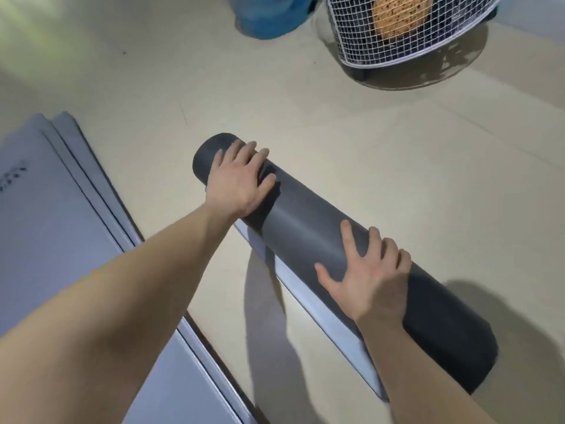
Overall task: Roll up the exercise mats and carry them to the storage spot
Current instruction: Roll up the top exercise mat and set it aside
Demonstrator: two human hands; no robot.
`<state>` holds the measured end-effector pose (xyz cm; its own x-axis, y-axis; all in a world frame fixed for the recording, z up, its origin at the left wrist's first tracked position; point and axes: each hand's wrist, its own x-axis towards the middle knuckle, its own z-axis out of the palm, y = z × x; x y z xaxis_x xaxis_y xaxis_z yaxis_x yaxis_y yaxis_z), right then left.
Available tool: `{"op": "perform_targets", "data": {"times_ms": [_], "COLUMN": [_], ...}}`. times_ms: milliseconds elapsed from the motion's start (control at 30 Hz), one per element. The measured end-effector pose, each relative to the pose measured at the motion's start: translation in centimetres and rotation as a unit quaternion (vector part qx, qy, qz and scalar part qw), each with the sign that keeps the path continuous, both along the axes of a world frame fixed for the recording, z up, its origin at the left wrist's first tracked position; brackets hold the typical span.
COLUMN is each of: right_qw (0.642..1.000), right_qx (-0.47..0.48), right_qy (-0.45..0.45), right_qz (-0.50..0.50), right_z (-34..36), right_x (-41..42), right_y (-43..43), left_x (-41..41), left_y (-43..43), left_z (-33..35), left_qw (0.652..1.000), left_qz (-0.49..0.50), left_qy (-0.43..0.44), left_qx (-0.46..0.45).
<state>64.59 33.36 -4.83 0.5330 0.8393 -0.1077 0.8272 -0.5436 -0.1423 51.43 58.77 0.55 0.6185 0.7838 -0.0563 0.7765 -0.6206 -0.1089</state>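
Rolled mat (305, 237) under left hand (241, 182) and right hand (370, 280), fingers (347, 237) spread; flat mats (46, 224) beside, basket (351, 41) beyond.

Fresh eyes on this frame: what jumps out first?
A dark grey rolled mat lies diagonally across the middle of the floor, with the left hand pressing near its far end and the right hand pressing towards its near end. Pale flat mats lie stacked at the left edge, and a white mesh basket stands at top right.

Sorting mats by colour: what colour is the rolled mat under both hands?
The rolled mat is dark grey; the head view shows it best.
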Motion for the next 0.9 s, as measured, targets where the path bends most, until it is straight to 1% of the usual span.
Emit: {"op": "perform_targets", "data": {"times_ms": [33, 67, 133, 167, 200, 267, 300, 333, 400, 433, 500, 600, 667, 700, 767, 833, 900], "right_qw": [1.0, 1.0, 1.0, 0.999, 0.996, 0.975, 0.968, 0.974, 0.989, 0.991, 0.987, 0.985, 0.985, 0.985, 0.984, 0.982, 0.98], "right_qx": [0.008, 0.008, -0.011, -0.018, -0.026, -0.006, 0.01, 0.02, 0.013, 0.0, -0.027, -0.029, -0.025, -0.024, -0.034, -0.053, -0.072], "right_qy": [0.015, 0.024, 0.019, 0.018, 0.034, 0.101, 0.123, 0.121, 0.081, 0.063, 0.045, 0.023, 0.007, 0.001, -0.004, 0.007, 0.041], "right_qz": [-0.004, -0.007, -0.011, -0.028, -0.072, -0.198, -0.217, -0.193, -0.122, -0.122, -0.154, -0.171, -0.168, -0.17, -0.174, -0.182, -0.18], "right_z": [-0.3, -0.6, -1.2, -1.0, -0.3, 1.2, 1.7, 2.0, 1.6, 1.0, -0.2, -1.4, -1.5, -1.7, -1.9, -1.5, -0.5], "right_x": [0.1, 0.1, -0.2, -0.3, -0.3, -0.8, -1.7, -2.8, -5.9, -6.9, -7.2, -6.6, -6.8, -7.0, -6.9, -6.6, -6.5], "right_y": [0.3, 0.5, 0.9, 1.2, 1.6, 4.3, 6.7, 8.9, 13.3, 14.9, 16.2, 16.2, 16.3, 16.4, 16.7, 17.0, 17.1], "left_x": [0.0, -0.2, -0.7, -0.8, -1.0, -1.2, -1.4, -1.3, -1.3, -1.4, -1.6, -2.2, -2.7, -2.8, -2.3, -1.8, -1.9], "left_y": [1.3, 2.2, 2.9, 2.9, 3.0, 3.3, 3.6, 3.5, 3.5, 3.6, 4.4, 7.9, 10.4, 11.2, 11.6, 11.9, 12.4], "left_z": [-1.0, -2.3, -4.4, -5.1, -5.7, -6.1, -6.1, -6.2, -6.4, -6.5, -6.3, -5.4, -5.4, -5.8, -7.1, -7.8, -7.8], "left_qw": [1.0, 0.999, 0.999, 0.999, 0.998, 0.997, 0.997, 0.997, 0.996, 0.996, 0.993, 0.988, 0.99, 0.992, 0.992, 0.989, 0.989], "left_qz": [-0.005, -0.009, -0.017, -0.021, -0.026, -0.02, -0.016, -0.015, -0.016, -0.019, -0.043, -0.106, -0.077, -0.058, -0.052, -0.061, -0.058], "left_qy": [0.024, 0.027, -0.013, -0.031, -0.038, -0.04, -0.04, -0.038, -0.03, -0.031, -0.041, -0.08, -0.086, -0.074, -0.055, -0.046, -0.041], "left_qx": [-0.014, -0.027, -0.032, -0.037, -0.043, -0.057, -0.064, -0.069, -0.08, -0.086, -0.098, -0.078, -0.077, -0.086, -0.106, -0.123, -0.128]}}
